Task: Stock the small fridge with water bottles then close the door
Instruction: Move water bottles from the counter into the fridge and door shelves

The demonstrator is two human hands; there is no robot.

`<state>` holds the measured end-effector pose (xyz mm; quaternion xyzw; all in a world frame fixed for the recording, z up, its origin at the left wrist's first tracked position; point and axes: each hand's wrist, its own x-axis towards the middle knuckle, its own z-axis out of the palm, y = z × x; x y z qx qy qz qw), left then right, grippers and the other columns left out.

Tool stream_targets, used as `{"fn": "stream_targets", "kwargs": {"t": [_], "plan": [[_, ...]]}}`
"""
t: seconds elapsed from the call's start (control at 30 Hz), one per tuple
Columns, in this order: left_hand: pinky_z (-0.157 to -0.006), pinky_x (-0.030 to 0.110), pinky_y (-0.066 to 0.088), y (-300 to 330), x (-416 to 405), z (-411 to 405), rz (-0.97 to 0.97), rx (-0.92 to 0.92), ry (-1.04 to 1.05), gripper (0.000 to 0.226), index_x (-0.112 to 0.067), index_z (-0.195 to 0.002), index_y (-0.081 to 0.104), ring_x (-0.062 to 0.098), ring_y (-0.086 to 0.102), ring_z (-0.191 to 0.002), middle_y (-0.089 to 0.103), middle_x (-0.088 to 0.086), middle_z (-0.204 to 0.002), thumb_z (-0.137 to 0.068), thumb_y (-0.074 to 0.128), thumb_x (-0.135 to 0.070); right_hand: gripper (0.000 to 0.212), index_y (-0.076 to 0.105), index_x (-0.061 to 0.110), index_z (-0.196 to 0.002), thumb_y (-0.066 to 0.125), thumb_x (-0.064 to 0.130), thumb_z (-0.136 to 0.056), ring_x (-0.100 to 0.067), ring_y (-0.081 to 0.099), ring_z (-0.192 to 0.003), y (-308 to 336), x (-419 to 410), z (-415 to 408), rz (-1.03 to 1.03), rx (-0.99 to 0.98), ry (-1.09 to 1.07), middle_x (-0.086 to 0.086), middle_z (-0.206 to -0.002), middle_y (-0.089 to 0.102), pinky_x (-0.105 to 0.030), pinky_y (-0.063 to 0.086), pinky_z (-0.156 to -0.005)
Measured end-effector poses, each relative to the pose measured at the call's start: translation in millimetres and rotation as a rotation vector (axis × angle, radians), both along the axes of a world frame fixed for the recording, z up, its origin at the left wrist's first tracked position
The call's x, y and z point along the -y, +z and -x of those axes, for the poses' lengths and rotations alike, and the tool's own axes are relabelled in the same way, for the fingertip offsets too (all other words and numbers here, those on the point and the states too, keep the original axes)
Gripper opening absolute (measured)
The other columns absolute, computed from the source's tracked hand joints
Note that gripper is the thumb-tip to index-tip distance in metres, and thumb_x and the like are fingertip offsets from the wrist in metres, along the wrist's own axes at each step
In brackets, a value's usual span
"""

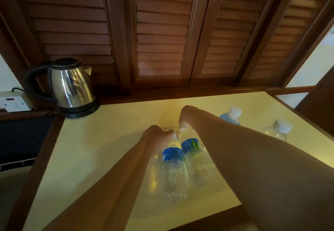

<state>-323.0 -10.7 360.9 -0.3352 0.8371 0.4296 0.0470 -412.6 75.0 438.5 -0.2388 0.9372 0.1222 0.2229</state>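
Two clear water bottles with blue labels stand side by side on the pale yellow tabletop (101,151). My left hand (155,134) is closed over the cap of the left bottle (173,169). My right hand (186,116) is closed over the cap of the right bottle (195,158). Behind my right forearm stand two more bottles with white caps: a blue-tinted bottle (232,115) and a clear bottle (279,128). No fridge is in view.
A steel electric kettle (72,86) stands on its base at the table's back left corner, beside a wall socket (13,103). Wooden louvred shutters (160,31) rise behind the table. A dark wooden rim edges the tabletop.
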Motion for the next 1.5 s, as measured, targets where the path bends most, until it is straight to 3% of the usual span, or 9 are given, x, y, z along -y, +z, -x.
{"fn": "stream_targets", "kwargs": {"t": [0.13, 0.23, 0.4, 0.5, 0.73, 0.97, 1.2, 1.37, 1.5], "plan": [[-0.077, 0.034, 0.057, -8, -3, 15, -0.033, 0.035, -0.049, 0.061, -0.008, -0.094, 0.072, 0.024, 0.071, -0.084, 0.073, 0.010, -0.089, -0.083, 0.062, -0.067, 0.035, 0.063, 0.003, -0.126, 0.066, 0.017, -0.095, -0.036, 0.062, -0.120, -8, -2, 18, 0.018, 0.075, -0.015, -0.017, -0.125, 0.064, -0.049, 0.050, -0.104], [-0.069, 0.033, 0.055, -6, -5, 20, -0.029, 0.034, -0.052, 0.052, -0.007, -0.086, 0.068, 0.019, 0.068, -0.074, 0.070, 0.006, -0.079, -0.087, 0.065, -0.059, 0.040, 0.058, -0.002, -0.129, 0.046, 0.029, -0.107, -0.026, 0.057, -0.120, -10, -1, 12, -0.017, 0.148, -0.081, -0.010, -0.123, 0.057, -0.034, 0.043, -0.107], [-0.053, 0.027, 0.042, 7, 11, -15, -0.071, -0.067, 0.099, 0.043, -0.003, -0.078, 0.070, 0.017, 0.058, -0.057, 0.065, 0.006, -0.066, -0.089, 0.068, -0.045, 0.039, 0.051, 0.010, -0.068, 0.061, 0.033, -0.098, -0.020, 0.059, -0.072, 13, -14, -29, 0.324, -0.117, -0.084, -0.002, -0.070, 0.053, -0.028, 0.047, -0.062], [-0.061, 0.028, 0.044, 27, 18, -63, -0.046, -0.228, 0.101, 0.045, -0.009, -0.080, 0.076, 0.019, 0.061, -0.065, 0.066, 0.001, -0.067, -0.095, 0.063, -0.050, 0.034, 0.061, 0.010, -0.076, 0.066, 0.039, -0.093, -0.021, 0.060, -0.071, 33, -45, -74, 0.535, -0.176, -0.119, -0.003, -0.072, 0.060, -0.029, 0.041, -0.055], [-0.056, 0.004, 0.043, 81, -42, -199, 0.018, -0.580, 0.131, 0.013, -0.043, -0.098, 0.069, -0.024, 0.059, -0.085, 0.063, -0.046, -0.089, -0.088, 0.070, -0.052, 0.019, 0.068, 0.032, -0.092, 0.068, 0.050, -0.087, -0.010, 0.053, -0.069, 37, -163, -194, 0.874, -0.471, -0.079, 0.011, -0.084, 0.053, -0.026, 0.038, -0.061], [-0.069, -0.004, 0.043, 84, -149, -298, 0.142, -0.680, -0.051, 0.027, -0.038, -0.107, 0.070, -0.019, 0.062, -0.096, 0.067, -0.038, -0.102, -0.082, 0.073, -0.044, 0.024, 0.072, 0.025, -0.105, 0.075, 0.037, -0.084, -0.005, 0.057, -0.080, -7, -271, -291, 1.177, -0.551, -0.157, 0.007, -0.092, 0.057, -0.011, 0.042, -0.061], [-0.073, -0.002, 0.043, 2, -242, -377, 0.167, -0.585, -0.004, 0.027, -0.038, -0.108, 0.072, -0.016, 0.060, -0.100, 0.063, -0.037, -0.109, -0.081, 0.076, -0.043, 0.018, 0.063, 0.039, -0.100, 0.073, 0.042, -0.086, 0.003, 0.058, -0.085, -104, -362, -380, 1.173, -0.313, -0.199, 0.025, -0.093, 0.050, -0.005, 0.043, -0.066], [-0.079, 0.010, 0.053, -126, -290, -413, -0.013, -0.400, 0.069, 0.029, -0.044, -0.099, 0.074, -0.009, 0.068, -0.098, 0.074, -0.029, -0.099, -0.071, 0.082, -0.044, 0.022, 0.062, 0.033, -0.105, 0.072, 0.039, -0.086, -0.009, 0.062, -0.074, -247, -398, -436, 1.212, -0.294, -0.303, 0.013, -0.098, 0.054, -0.032, 0.055, -0.058], [-0.074, 0.001, 0.047, -233, -317, -425, -0.058, -0.292, 0.095, 0.029, -0.042, -0.095, 0.075, -0.013, 0.068, -0.092, 0.075, -0.031, -0.093, -0.071, 0.089, -0.034, 0.027, 0.065, 0.024, -0.107, 0.077, 0.035, -0.086, -0.015, 0.066, -0.074, -366, -404, -457, 1.197, -0.321, -0.426, 0.009, -0.099, 0.054, -0.030, 0.054, -0.055]]}}
